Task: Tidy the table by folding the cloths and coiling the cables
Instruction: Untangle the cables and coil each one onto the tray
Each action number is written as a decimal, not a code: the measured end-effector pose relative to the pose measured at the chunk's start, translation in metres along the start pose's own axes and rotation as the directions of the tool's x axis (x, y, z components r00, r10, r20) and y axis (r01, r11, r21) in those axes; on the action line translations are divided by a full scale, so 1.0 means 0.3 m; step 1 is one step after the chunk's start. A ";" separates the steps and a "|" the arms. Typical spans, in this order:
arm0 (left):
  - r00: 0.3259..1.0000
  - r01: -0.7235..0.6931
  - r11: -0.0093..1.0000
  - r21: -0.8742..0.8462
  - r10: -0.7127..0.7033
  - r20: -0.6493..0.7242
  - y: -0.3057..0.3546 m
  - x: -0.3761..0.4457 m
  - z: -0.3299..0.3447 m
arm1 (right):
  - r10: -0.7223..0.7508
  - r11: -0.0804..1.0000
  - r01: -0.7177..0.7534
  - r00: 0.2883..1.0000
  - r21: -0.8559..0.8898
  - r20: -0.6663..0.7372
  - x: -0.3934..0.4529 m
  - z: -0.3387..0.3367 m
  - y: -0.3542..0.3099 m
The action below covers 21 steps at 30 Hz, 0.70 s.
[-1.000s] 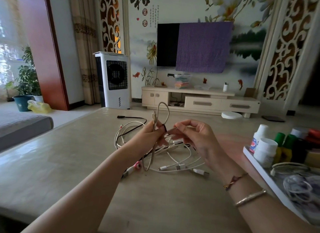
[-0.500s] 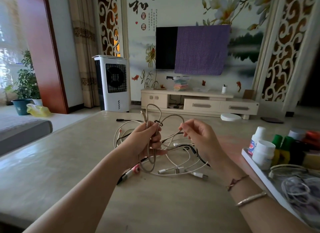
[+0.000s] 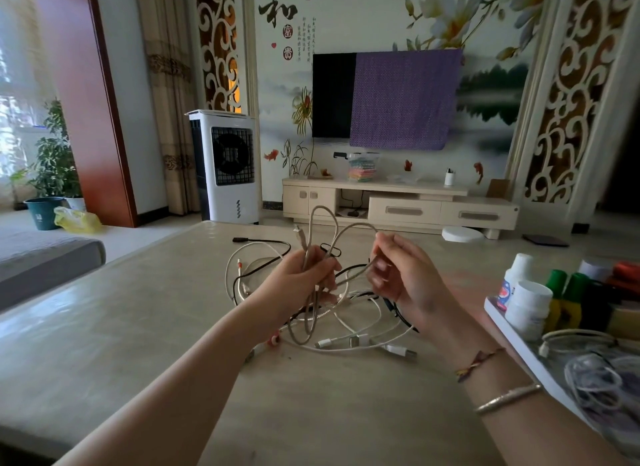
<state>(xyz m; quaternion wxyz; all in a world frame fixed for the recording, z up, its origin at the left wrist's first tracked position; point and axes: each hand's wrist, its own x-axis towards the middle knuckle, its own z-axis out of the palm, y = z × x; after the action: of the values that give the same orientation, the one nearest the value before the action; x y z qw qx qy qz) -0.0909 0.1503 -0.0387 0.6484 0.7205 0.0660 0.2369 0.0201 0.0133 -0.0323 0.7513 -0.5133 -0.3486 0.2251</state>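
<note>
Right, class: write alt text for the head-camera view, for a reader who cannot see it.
A person's left hand grips loops of a beige cable while the right hand pinches its next loop, above tangled cables on a table.

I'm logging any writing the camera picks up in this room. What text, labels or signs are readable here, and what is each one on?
"和": large black brush character on the wall mural.
"富" and "貴": two small red seals beneath it.
Column of small black characters beside the seals: too small to read.
White bottle on the tray: red and blue label, blurred, unreadable.
Cables and hands: no text visible.
</note>
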 end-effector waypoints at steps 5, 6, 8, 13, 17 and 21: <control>0.992 -0.083 0.976 0.203 0.100 -0.078 -0.011 0.011 -0.008 | -0.016 0.977 0.014 1.000 -0.212 -0.005 -0.016 0.000 -0.002; 0.992 -0.090 0.974 0.207 0.107 -0.071 -0.013 0.007 -0.008 | -0.048 0.967 0.045 0.999 -0.252 -0.006 -0.019 0.005 -0.003; 0.996 -0.080 0.987 0.142 0.085 -0.027 -0.017 0.001 -0.005 | -0.126 0.940 0.115 0.992 -0.322 -0.013 -0.025 0.014 -0.003; 0.999 0.009 1.000 -0.022 -0.008 0.034 -0.010 -0.013 0.004 | -0.204 0.935 0.191 0.979 -0.300 -0.013 -0.023 0.019 0.000; 0.999 0.033 0.992 -0.124 -0.033 0.000 -0.006 -0.008 0.000 | -0.166 0.958 0.173 0.985 -0.227 0.050 -0.006 0.006 0.019; 1.000 0.002 0.953 -0.303 -0.003 -0.003 0.015 -0.001 -0.039 | -0.011 0.834 0.056 0.996 -0.548 0.085 -0.001 0.004 0.085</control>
<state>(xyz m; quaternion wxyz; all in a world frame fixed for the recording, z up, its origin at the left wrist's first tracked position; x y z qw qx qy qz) -0.0972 0.1598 -0.0338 0.7513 0.6122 0.0310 0.2445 0.0195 0.0231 -0.0556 0.5616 -0.6921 -0.4366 0.1223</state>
